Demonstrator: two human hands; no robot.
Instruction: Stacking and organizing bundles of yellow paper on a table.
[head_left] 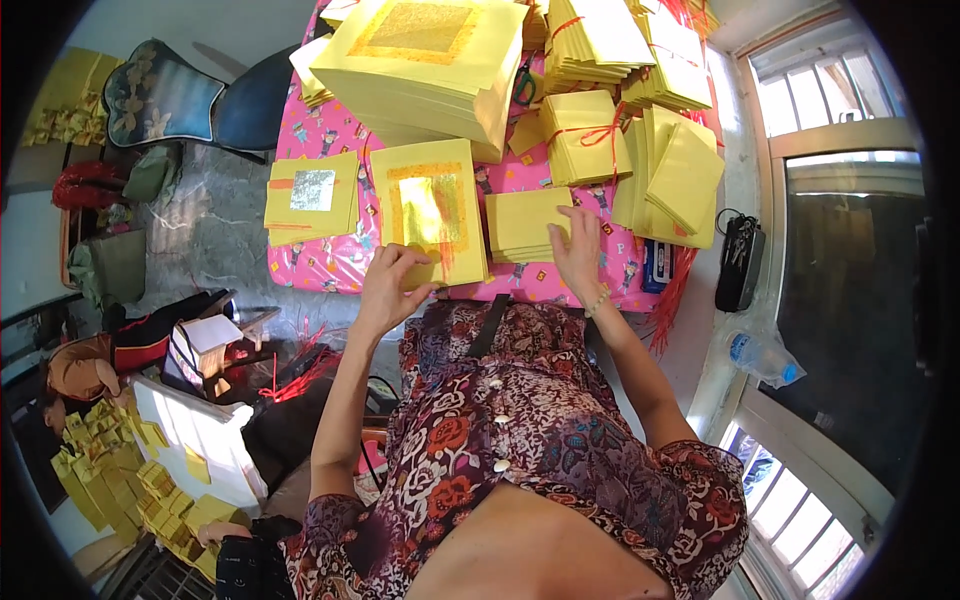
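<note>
The gold-foil sheet [430, 210] lies flat on the pink patterned table [330, 265], near its front edge, and everything else is placed from it. Its near corner is the weak point: the left hand [388, 285] has that lower edge at its fingertips, and a pull with a poor hold could, I judge, crease the thin paper or tear the foil patch, or drag the sheet off the table edge toward the person's lap. The left fingers are curled together at the sheet's near edge, thumb side toward the paper; whether they truly pinch it or only press it I cannot tell, since the knuckles hide the contact.

Just right of the sheet sits a low stack of plain yellow paper [525, 225]. The right hand [578, 250] rests on that stack's right end, fingers spread and flat, palm down, holding nothing. A sideways slip of this hand could fan the stack and push loose leaves into the foil sheet.

Left of the sheet lies a silver-foil stack [312, 195], apart from it. Behind the sheet rises a tall pile of yellow paper [425, 70], and to the right of it tied bundles [585, 135] with red string crowd the table; a knock could topple these forward onto the sheet.
</note>
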